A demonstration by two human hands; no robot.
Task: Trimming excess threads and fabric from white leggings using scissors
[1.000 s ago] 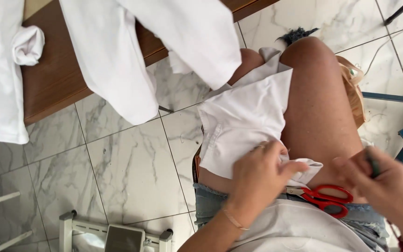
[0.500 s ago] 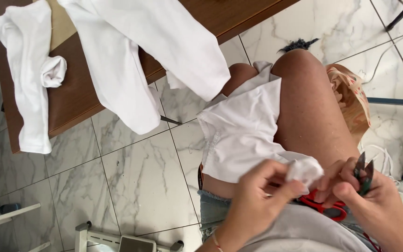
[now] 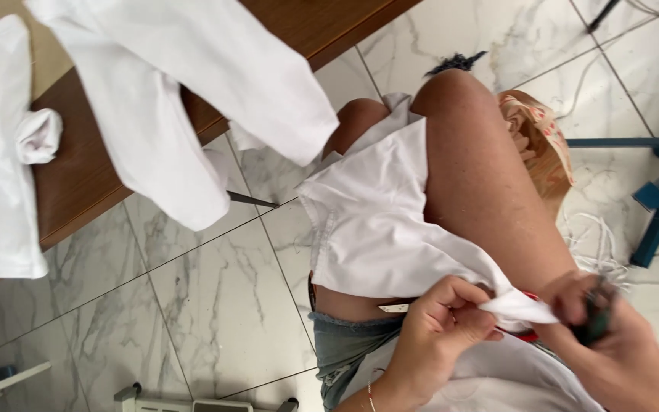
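I see a white cloth [image 3: 383,221] draped over the bare thigh [image 3: 482,183], thin, smooth woven fabric with a stitched hem along its near edge. Its lower corner is pulled to a point. My left hand [image 3: 440,332] pinches that corner, fingers [image 3: 467,305] closed on the cloth. Just right of the corner, my right hand [image 3: 612,351] is curled around a small dark tool [image 3: 595,317], possibly snips; it is blurred. Red scissors [image 3: 524,334] peek out beneath the corner. Beyond the thigh, white garments [image 3: 192,84] hang off the wooden table [image 3: 78,175] above marble floor [image 3: 223,305].
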